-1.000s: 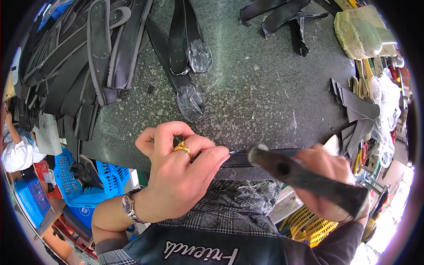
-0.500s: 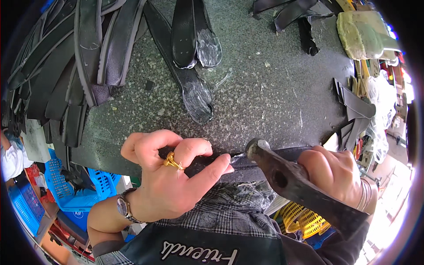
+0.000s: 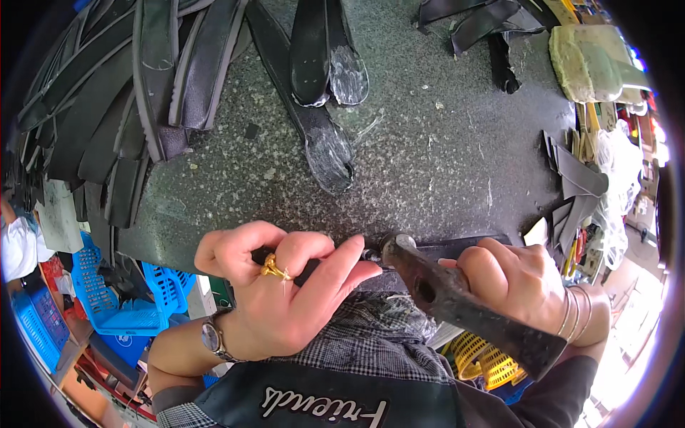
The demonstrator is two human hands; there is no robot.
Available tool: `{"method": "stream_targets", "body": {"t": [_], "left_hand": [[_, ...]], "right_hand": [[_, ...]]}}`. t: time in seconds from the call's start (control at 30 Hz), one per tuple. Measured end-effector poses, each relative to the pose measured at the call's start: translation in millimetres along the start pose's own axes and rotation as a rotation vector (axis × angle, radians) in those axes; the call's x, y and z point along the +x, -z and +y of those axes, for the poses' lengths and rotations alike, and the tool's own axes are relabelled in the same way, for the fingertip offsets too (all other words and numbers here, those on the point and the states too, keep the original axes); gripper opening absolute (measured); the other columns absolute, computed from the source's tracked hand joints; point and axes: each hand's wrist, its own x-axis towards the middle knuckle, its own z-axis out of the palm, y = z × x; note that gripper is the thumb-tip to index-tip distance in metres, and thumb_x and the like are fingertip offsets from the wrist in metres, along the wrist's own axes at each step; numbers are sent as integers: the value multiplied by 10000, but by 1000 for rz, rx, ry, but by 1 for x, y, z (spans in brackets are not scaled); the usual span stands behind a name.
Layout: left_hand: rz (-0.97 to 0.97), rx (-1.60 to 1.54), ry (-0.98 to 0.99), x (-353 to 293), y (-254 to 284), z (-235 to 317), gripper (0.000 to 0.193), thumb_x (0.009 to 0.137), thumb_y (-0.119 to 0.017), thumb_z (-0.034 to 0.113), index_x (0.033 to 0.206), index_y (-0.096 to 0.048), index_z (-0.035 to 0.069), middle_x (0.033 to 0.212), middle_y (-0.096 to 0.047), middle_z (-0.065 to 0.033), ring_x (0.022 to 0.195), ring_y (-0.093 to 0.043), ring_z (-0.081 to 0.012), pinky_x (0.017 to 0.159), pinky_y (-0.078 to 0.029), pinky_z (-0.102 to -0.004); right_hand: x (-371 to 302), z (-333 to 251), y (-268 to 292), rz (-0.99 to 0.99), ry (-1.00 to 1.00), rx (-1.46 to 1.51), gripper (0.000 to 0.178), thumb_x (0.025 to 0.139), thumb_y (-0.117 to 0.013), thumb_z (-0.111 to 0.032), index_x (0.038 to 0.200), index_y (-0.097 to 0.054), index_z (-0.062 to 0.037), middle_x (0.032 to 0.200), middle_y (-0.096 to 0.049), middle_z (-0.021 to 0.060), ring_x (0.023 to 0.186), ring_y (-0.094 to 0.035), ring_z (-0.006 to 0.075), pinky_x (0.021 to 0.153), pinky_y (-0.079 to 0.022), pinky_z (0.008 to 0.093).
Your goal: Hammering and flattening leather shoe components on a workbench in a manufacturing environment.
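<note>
Matt, scuffed metal hammer head (image 3: 477, 314)

White script lettering (image 3: 325, 408) (upside down), dark apron (image 3: 321, 376)

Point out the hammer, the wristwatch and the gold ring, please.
Hammer (image 3: 477, 318), head camera view, on its dark metal head.
Wristwatch (image 3: 210, 337), head camera view, on its dial.
Gold ring (image 3: 271, 267), head camera view, on its front.

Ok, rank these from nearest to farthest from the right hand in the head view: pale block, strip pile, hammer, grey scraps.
From the right hand:
1. Hammer: in its grip.
2. Grey scraps: just above it, toward the right.
3. Pale block: upper right, past the scraps.
4. Strip pile: upper left.
</note>
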Motion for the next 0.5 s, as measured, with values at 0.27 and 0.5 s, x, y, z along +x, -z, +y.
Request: {"method": "stream_targets", "body": {"t": [0.27, 0.5], "left_hand": [[61, 31, 26, -10, -6, 8, 348, 638, -885, 224, 957, -750, 195, 811, -524, 108, 876, -413, -208, 784, -302, -321], [54, 11, 11, -10, -6, 4, 367, 634, -884, 218, 976, -750, 210, 826, -527, 116, 869, -404, -209, 782, -300, -327]], "right_hand": [[1, -4, 5, 11, -21, 14, 226, 769, -711, -138, 774, -513, -28, 598, -433, 41, 447, -536, 167, 360, -429, 319], [7, -5, 5, 29, -54, 33, 223, 803, -704, -127, 792, -501, -36, 625, -467, 52, 474, -574, 182, 374, -445, 323]]}}
